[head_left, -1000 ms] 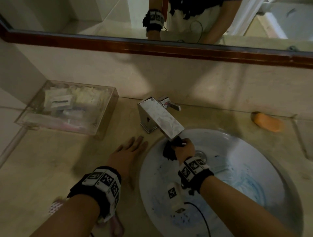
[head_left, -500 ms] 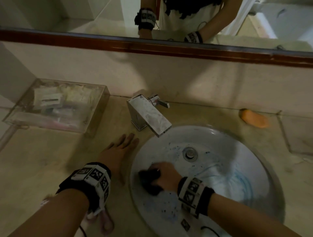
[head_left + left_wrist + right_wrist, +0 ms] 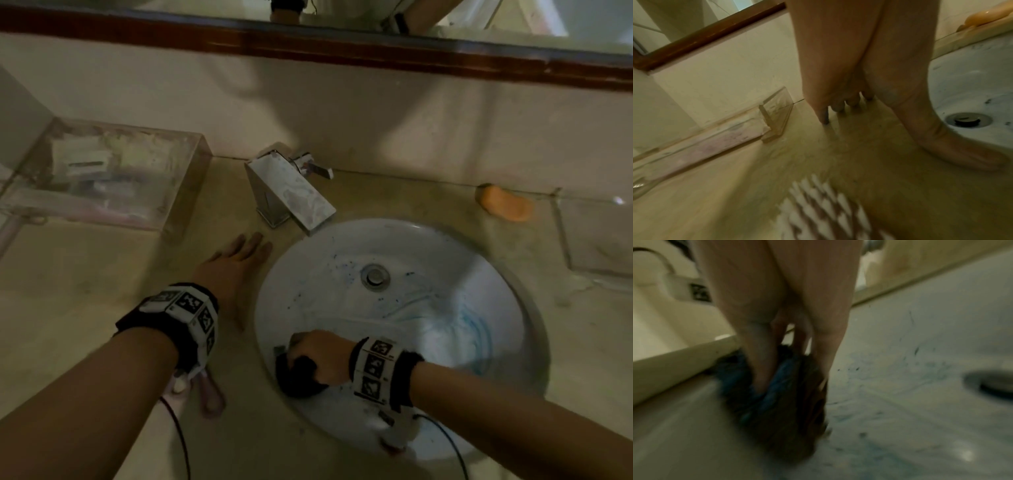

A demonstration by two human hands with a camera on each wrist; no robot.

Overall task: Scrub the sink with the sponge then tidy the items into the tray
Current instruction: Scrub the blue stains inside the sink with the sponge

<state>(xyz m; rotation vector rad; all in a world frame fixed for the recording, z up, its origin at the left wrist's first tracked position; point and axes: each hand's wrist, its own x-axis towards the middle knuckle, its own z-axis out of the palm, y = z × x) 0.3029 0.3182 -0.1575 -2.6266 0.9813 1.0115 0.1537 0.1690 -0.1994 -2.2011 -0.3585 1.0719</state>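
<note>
Beige stone desk (image 3: 85,308) is pressed by the flat, spread left hand (image 3: 226,270) beside the round white ceramic sink (image 3: 428,246). Since a second ago the dark blue sponge (image 3: 294,377), clamped in the curled right hand (image 3: 322,356), has been dragged from under the tap to the near-left wall, so scrubbing is judged ongoing, with the clear plastic tray (image 3: 185,192) untouched

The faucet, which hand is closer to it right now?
Left. The left hand lies flat on the counter just beside the faucet; the right hand scrubs the basin's near side.
</note>
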